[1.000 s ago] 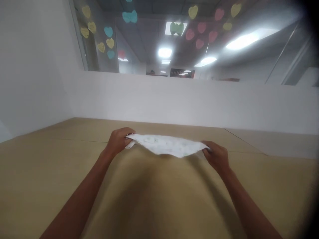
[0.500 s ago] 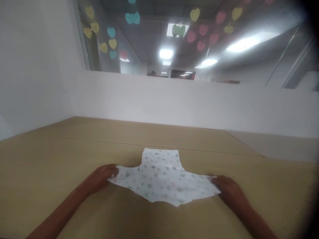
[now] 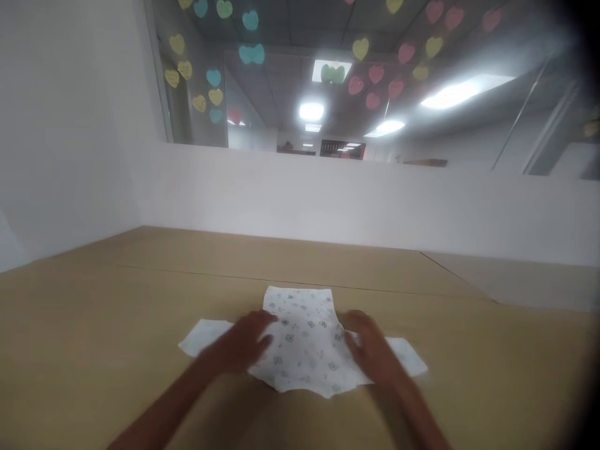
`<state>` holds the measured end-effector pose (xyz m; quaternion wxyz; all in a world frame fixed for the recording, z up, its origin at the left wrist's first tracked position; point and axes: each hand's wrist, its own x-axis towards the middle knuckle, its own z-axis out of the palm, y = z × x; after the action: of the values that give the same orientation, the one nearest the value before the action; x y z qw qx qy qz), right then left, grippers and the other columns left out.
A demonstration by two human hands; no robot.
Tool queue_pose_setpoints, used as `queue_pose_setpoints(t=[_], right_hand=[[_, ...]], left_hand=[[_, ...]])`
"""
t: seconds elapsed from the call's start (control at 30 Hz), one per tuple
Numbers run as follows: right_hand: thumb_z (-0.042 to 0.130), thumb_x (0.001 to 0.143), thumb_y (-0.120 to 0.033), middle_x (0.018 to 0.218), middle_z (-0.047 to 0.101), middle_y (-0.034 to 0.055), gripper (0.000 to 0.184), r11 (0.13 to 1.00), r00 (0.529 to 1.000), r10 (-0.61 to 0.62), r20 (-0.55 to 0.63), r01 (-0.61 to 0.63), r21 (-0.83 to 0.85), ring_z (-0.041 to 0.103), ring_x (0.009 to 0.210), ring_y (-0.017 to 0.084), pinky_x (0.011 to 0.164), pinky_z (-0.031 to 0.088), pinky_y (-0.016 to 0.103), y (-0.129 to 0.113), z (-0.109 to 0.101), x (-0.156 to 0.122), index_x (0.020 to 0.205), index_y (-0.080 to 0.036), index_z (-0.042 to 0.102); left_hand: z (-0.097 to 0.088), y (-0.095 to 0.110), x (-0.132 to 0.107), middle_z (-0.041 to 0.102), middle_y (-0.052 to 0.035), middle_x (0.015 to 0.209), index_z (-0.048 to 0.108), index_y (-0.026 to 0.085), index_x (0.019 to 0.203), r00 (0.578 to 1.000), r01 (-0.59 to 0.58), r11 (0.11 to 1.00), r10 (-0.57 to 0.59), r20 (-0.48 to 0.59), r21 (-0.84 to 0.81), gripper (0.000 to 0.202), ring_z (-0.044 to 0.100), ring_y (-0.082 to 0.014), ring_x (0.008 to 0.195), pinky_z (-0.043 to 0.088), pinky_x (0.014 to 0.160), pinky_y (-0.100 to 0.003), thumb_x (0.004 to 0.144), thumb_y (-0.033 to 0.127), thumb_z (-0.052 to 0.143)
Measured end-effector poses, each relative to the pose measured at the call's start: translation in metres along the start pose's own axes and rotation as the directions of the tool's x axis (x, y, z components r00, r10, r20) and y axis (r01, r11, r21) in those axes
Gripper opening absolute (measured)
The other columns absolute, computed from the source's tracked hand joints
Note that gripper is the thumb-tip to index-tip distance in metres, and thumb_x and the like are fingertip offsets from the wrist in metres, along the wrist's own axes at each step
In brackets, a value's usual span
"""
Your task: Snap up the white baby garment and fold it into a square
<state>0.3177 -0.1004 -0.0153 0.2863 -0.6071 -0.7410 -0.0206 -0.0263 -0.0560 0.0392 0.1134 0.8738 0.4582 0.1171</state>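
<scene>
A small white baby shirt (image 3: 307, 350) with a pale animal-like print lies spread on the table, its sleeves stretched out to both sides. My left hand (image 3: 246, 342) is over the left sleeve where it joins the body, thumb apart from the fingers. On the other side, my right hand (image 3: 368, 347) is at the right sleeve's joint with the body, its thumb and fingers also apart. Both hands are slightly blurred and cover the inner parts of the sleeves. The sleeve ends stick out beyond my wrists.
The wooden tabletop (image 3: 94, 325) has a thin seam across it behind the shirt. A white wall (image 3: 281, 194) rises at the back, with a window above it bearing heart-shaped paper notes (image 3: 360, 49). Another white wall (image 3: 70, 125) stands on the left.
Both hands have let go of the sleeve ends and moved inward to the shirt's body. The sleeves now lie flat and stretch further outward. The view has tilted slightly up.
</scene>
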Motion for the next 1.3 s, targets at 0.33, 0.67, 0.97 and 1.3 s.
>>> queue_pose_setpoints(t=[0.33,0.67,0.97,1.3], right_hand=[[0.028,0.094,-0.061,0.158,0.025,0.0113,0.067,0.998,0.957,-0.048,0.288,0.058,-0.025,0.020,0.147,0.030,0.119,0.021,0.053,-0.033,0.050,0.016,0.149,-0.022,0.033],[0.027,0.094,-0.061,0.158,0.029,0.0090,0.069,0.975,0.966,0.144,0.216,-0.102,-0.197,0.024,0.146,0.028,0.118,0.024,0.050,0.060,0.026,-0.009,0.151,-0.023,0.027],[0.029,0.085,-0.075,0.159,0.026,0.0098,0.081,0.885,0.909,0.389,0.148,-0.325,-0.332,0.018,0.147,0.034,0.116,0.019,0.059,0.104,0.001,-0.036,0.149,-0.025,0.032],[0.046,0.090,-0.048,0.155,0.034,0.0163,0.052,0.985,0.990,0.134,0.035,-0.129,-0.117,0.024,0.145,0.033,0.117,0.028,0.045,-0.017,0.042,0.041,0.124,-0.013,0.063]], left_hand=[[0.087,0.000,0.031,0.029,-0.0119,0.155,0.033,0.020,0.148,0.982,-0.131,0.979,0.150,-0.116,0.157,0.059,0.025,-0.0312,0.144,0.027,0.117,-0.054,0.097,0.048,0.038],[0.054,-0.079,-0.016,0.040,-0.0074,0.151,0.039,0.028,0.145,0.972,0.036,0.969,0.023,-0.235,0.243,0.054,0.036,-0.0305,0.139,0.031,0.114,-0.051,0.096,0.050,0.039],[0.035,-0.116,-0.034,0.029,-0.0140,0.155,0.028,0.008,0.149,0.921,0.383,0.862,-0.329,-0.207,0.331,0.068,0.021,-0.0306,0.145,0.021,0.117,-0.053,0.095,0.050,0.027],[0.060,-0.014,0.049,0.031,-0.0189,0.153,0.031,0.007,0.147,0.994,0.031,0.985,-0.012,-0.108,0.172,0.062,0.027,-0.0320,0.143,0.027,0.115,-0.053,0.096,0.043,0.033]])
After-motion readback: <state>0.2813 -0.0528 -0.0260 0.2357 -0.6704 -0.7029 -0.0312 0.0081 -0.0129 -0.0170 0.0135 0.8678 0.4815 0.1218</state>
